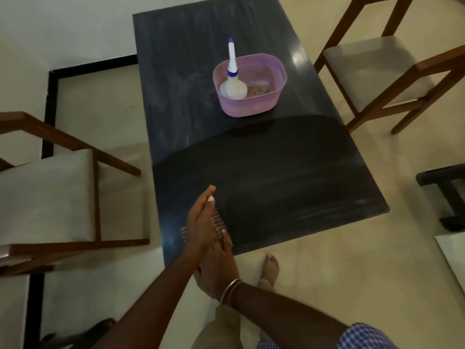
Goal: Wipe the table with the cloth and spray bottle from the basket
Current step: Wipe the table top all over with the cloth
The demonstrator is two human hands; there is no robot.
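A pink basket (pixel 251 107) stands near the middle of a dark, glossy table (pixel 276 177). In its left half a white spray bottle (pixel 232 89) with a blue-tipped nozzle stands upright. A brownish cloth (pixel 258 90) lies on the basket's floor beside the bottle. My left hand (pixel 200 222) and my right hand (pixel 217 268) are pressed palm to palm over the table's near left corner, fingers straight, holding nothing. Both hands are well short of the basket.
A wooden chair with a pale seat (pixel 45 197) stands left of the table, another chair (pixel 377 69) at the far right. A dark low frame (pixel 448 195) sits at the right edge. My bare foot (pixel 270 268) is on the tiled floor by the table's near edge.
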